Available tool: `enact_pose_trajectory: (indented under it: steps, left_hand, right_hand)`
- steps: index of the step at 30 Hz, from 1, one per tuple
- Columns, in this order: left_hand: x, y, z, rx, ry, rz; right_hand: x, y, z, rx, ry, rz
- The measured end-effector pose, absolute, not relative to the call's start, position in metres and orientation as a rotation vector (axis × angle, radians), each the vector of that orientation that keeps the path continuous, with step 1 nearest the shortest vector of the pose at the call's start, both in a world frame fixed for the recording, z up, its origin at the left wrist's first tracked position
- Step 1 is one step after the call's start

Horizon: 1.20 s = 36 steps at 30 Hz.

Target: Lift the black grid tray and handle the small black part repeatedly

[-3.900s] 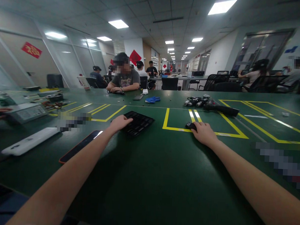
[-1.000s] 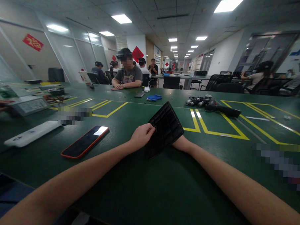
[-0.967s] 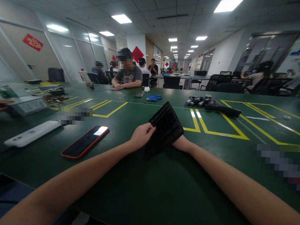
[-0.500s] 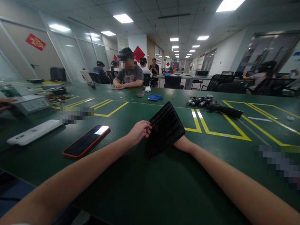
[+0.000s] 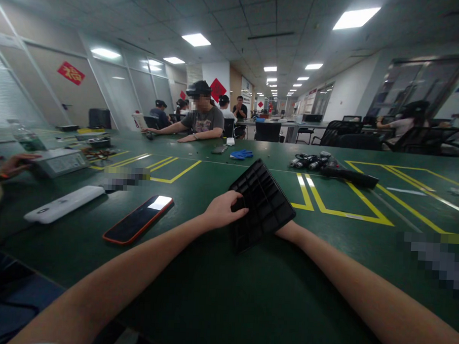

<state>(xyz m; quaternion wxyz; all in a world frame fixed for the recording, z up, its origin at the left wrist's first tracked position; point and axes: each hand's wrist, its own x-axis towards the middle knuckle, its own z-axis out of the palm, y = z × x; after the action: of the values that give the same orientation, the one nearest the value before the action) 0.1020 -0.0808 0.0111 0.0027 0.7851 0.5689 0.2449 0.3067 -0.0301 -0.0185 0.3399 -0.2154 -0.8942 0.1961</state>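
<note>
A black tray divided into several compartments (image 5: 264, 194) is tilted up above the green table, its compartment side facing me. My right hand (image 5: 286, 229) supports it from behind at the lower right, and the fingers are hidden by the tray. At the tray's left edge is my left hand (image 5: 226, 208), its thumb and forefinger bent and apart over the compartments. I see nothing between those fingers. To the left, a phone in an orange case (image 5: 139, 220) lies face up, its screen partly glaring.
Beyond the phone lies a white, long device (image 5: 64, 204). A person's hand touches a grey box (image 5: 60, 162) at left. Blue gloves (image 5: 241, 155) and black cables (image 5: 313, 160) lie farther back. Another person (image 5: 203, 115) sits opposite. Yellow tape (image 5: 349, 217) marks the tabletop.
My left hand has moved over the tray's left side, and its thumb and forefinger have spread apart. The tray's compartment side faces me more. The person opposite has stretched an arm sideways.
</note>
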Motion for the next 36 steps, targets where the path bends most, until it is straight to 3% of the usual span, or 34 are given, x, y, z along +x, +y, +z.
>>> enact_pose_trajectory:
  steps: [4,11,15,19,24,29,36]
  left_hand:
    - [0.081,-0.075,0.015,2.371,2.134,0.722]
    - [0.025,-0.053,0.020,1.980,2.630,0.347]
    - [0.025,-0.054,0.024,1.976,2.695,0.572]
    - [0.061,-0.073,0.018,2.400,2.311,0.997]
    - [0.121,-0.095,-0.003,2.811,1.539,0.681]
    - [0.132,-0.095,-0.009,2.806,1.534,0.418]
    - [0.129,-0.096,-0.014,2.798,1.559,0.277]
  right_hand:
    - [0.325,-0.009,-0.024,-0.865,-2.364,0.269]
    - [0.383,0.027,-0.024,-1.436,-2.338,-0.174]
    - [0.384,0.026,-0.022,-1.492,-2.245,-0.270]
    - [0.353,0.002,-0.016,-1.346,-2.226,-0.371]
    - [0.309,-0.046,-0.017,-1.137,-2.489,-0.143]
    - [0.298,-0.066,-0.023,-1.153,-2.661,0.048]
    - [0.299,-0.066,-0.028,-1.124,-2.672,-0.033]
